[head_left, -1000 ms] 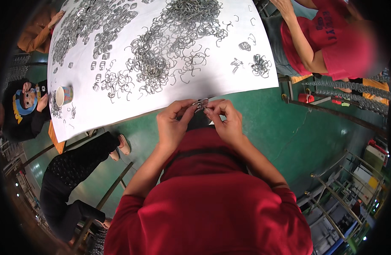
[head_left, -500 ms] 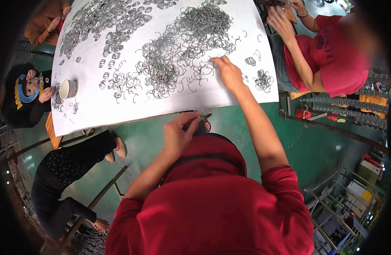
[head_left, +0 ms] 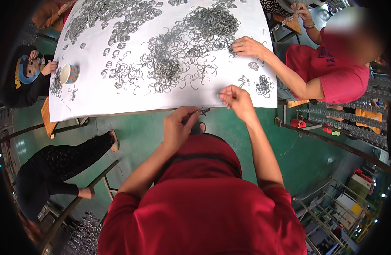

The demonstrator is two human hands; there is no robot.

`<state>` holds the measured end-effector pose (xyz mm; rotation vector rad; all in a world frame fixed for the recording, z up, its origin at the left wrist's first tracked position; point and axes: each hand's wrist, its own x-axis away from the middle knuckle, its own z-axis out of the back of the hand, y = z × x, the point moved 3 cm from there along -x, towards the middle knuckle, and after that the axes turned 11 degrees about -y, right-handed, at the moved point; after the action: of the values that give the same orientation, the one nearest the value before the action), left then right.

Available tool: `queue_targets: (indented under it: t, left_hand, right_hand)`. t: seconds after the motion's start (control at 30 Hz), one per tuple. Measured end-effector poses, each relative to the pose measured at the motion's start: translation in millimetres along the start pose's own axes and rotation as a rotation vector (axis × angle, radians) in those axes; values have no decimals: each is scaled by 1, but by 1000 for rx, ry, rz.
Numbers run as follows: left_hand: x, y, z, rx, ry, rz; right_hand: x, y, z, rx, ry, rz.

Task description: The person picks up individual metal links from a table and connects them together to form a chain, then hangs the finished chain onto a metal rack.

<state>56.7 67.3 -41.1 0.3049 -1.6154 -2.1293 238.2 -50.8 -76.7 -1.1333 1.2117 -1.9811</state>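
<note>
L hand (head_left: 176, 126), ctr of frame, pinches small metal pc (head_left: 204, 111) btwn thumb & index, pc poking out right of tips. R hand (head_left: 238, 103), right of ctr: fingers curled, can't tell if gripping anything. Wire hooks (head_left: 167, 70) upper ctr.

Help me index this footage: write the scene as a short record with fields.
Left hand: pinching a small metal piece by the near edge of a white-covered table
Right hand: at the same edge, fingers bent; whether it holds anything is unclear
Main pile: curved metal hooks
Left of it: flat metal links, spread out
Container: paper cup near the table's left edge
Nearby person: co-worker's hand at the hooks' right edge
</note>
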Motion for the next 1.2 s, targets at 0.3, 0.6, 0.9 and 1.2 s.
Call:
queue_targets:
  t: [0.3,0.6,0.9,1.2]
  left_hand:
    - [1,-1,-6,17,60,-101]
    - [1,2,-8,-33,-14,-200]
    - [-158,-80,119,-475,242,-218]
    - [-320,-149,207,-1211,434,111]
  right_hand:
    - [57,-24,-50,-419,134,-17]
    - [60,-29,-66,-556,233,109]
    - [66,-24,-56,-387,237,294]
    - [59,-25,-54,-319,281,281]
